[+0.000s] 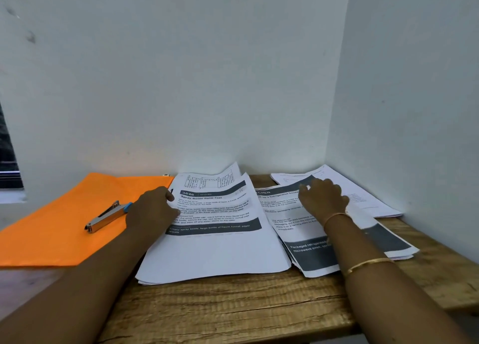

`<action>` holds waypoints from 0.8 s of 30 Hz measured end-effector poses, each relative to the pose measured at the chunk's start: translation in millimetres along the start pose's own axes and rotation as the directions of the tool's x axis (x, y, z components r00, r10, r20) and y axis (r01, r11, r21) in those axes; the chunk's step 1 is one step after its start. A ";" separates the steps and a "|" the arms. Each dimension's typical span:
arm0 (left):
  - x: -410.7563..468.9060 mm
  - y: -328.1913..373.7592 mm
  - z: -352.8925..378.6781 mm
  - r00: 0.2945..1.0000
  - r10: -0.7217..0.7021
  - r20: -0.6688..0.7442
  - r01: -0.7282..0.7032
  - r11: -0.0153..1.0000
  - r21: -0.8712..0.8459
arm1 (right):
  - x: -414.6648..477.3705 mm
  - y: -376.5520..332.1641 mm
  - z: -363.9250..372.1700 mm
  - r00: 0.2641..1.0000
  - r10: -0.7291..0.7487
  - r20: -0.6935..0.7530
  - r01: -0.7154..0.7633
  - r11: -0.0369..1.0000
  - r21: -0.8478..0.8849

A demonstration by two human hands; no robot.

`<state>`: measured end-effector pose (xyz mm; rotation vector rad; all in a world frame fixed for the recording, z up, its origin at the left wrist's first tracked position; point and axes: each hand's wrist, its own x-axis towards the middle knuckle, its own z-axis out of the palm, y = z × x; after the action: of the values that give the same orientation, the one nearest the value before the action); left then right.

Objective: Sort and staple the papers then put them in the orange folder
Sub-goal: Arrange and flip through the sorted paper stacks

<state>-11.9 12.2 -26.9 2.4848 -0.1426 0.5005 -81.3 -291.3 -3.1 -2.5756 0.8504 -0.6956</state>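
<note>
My left hand (153, 210) sits at the left edge of the middle paper stack (215, 253) with fingers curled; I cannot tell whether it pinches the top sheet. Header: "3646 KITCHEN", "Spray Bottle Refill Test". My right hand (321, 199) rests with fingers loosely bent on the right paper stack (316, 258), which reads "microwave oven". The stapler (108, 215) lies on the orange folder (51, 240), at the left of the table (233, 307).

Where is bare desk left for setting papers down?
Bare wood runs along the table's near edge, before the middle stack and right stack. The orange folder with the stapler covers the left; sheets crowd the back right.
</note>
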 end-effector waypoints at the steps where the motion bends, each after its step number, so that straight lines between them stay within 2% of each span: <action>1: -0.4 -0.1 -0.1 1.000 -0.004 0.010 0.004 1.000 0.009 | -2.1 -5.4 3.1 0.999 -0.033 0.015 0.032 0.999 0.039; 10: 3.5 -2.6 5.1 0.998 0.050 0.030 -0.049 0.998 -0.036 | -15.5 -28.2 22.2 0.938 -0.320 0.131 0.285 0.931 0.229; 18: 3.0 -2.0 3.7 0.999 0.043 -0.006 -0.043 0.996 -0.082 | -23.2 -37.2 30.7 0.867 -0.431 0.249 0.376 0.895 0.239; 21: 0.0 1.1 1.2 0.999 0.023 -0.043 -0.031 0.984 -0.175 | -23.3 -37.9 34.4 0.857 -0.446 0.257 0.393 0.889 0.235; 24: -2.2 4.9 0.3 0.996 0.026 -0.089 -0.043 0.980 -0.195 | -21.8 -35.6 36.4 0.859 -0.443 0.258 0.385 0.890 0.246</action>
<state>-14.8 8.0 -25.4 2.2674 -0.1921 0.5786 -60.4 -244.7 -24.4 -2.6156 0.1161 -0.4333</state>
